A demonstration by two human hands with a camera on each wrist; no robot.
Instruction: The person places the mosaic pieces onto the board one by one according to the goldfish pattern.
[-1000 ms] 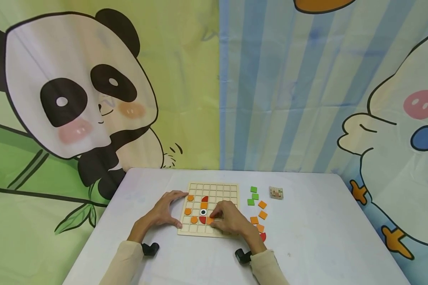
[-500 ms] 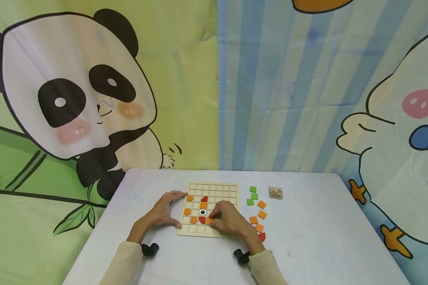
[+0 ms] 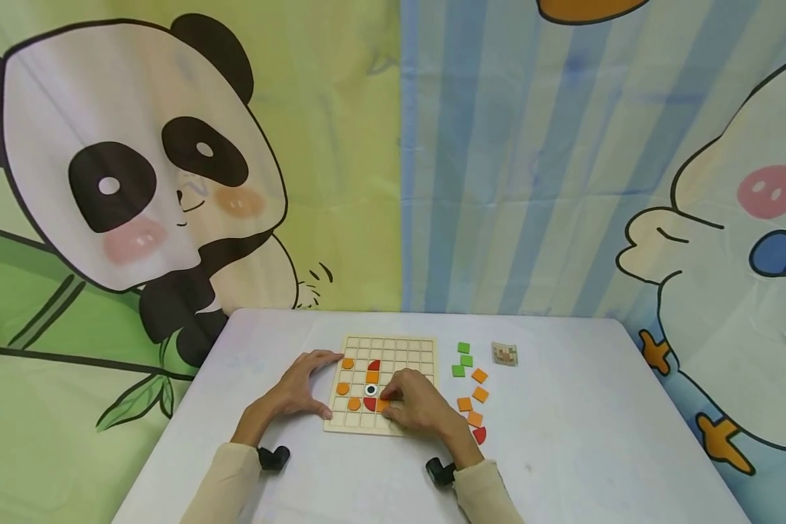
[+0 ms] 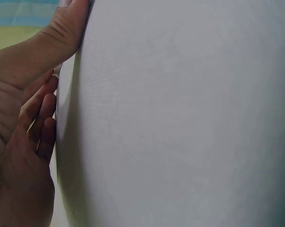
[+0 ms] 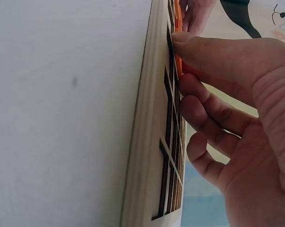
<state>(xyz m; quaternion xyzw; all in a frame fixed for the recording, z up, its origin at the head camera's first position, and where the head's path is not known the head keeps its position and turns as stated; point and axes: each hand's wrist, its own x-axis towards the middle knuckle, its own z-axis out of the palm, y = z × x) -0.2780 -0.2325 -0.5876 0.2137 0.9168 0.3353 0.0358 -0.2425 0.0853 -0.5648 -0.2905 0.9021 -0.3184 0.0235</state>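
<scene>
A pale wooden grid board (image 3: 402, 348) lies on the white table. My left hand (image 3: 293, 389) rests along its left edge, thumb and fingers spread apart and touching the rim. Over the lower middle of the board, my right hand (image 3: 418, 404) pinches an orange square tile (image 3: 383, 406) between thumb and fingers, low in a cell. Left of that tile sits a red quarter-round tile (image 3: 370, 405), and above it a white disc with a black centre (image 3: 370, 390). An orange square (image 3: 372, 377) and another red quarter-round (image 3: 374, 364) continue the column. Several orange round pieces, including one orange disc (image 3: 343, 389), lie farther left.
Right of the board lie several green squares (image 3: 466, 360), several loose orange squares (image 3: 480, 394) and a red quarter-round piece (image 3: 479, 435). A small patterned card (image 3: 505, 354) lies beyond them. Printed curtains (image 3: 340, 182) hang behind the table.
Almost nothing differs. The whole view shifts slightly to the left; both hands keep their places on the board, the right one still at the orange square tile.
</scene>
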